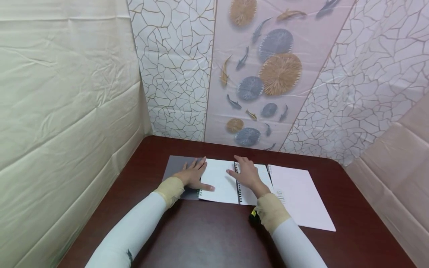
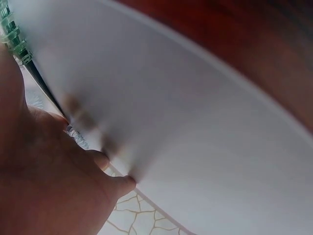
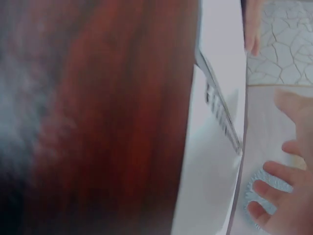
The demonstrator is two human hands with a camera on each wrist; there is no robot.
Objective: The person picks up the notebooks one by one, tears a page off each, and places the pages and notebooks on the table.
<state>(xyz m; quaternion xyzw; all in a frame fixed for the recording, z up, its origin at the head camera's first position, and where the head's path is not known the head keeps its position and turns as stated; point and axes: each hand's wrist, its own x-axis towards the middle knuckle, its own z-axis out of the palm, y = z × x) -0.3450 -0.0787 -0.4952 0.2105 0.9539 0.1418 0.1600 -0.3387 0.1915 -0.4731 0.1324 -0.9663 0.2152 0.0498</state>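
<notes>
Several spiral notebooks lie open side by side, partly overlapping. My left hand (image 1: pixel 195 175) rests with fingers spread across a grey cover (image 1: pixel 171 169) and the left edge of a white page (image 1: pixel 219 182). In the left wrist view, green binding rings (image 2: pixel 17 41) run beside that hand, and its fingertips touch the page. My right hand (image 1: pixel 247 173) hangs over the black spiral binding (image 1: pixel 239 191) of the middle notebook, its fingers spread. The right wrist view shows this hand (image 3: pixel 293 176) holding nothing and apart from the paper. Part of the middle notebook is hidden beneath it.
A larger white pad (image 1: pixel 301 197) lies at the right, spiral along its left side. Below the right wrist sits a small black object with a yellow mark (image 1: pixel 253 214), partly hidden by the sleeve. The dark red table (image 1: pixel 201 234) meets patterned cloth (image 1: pixel 174 74) at the back.
</notes>
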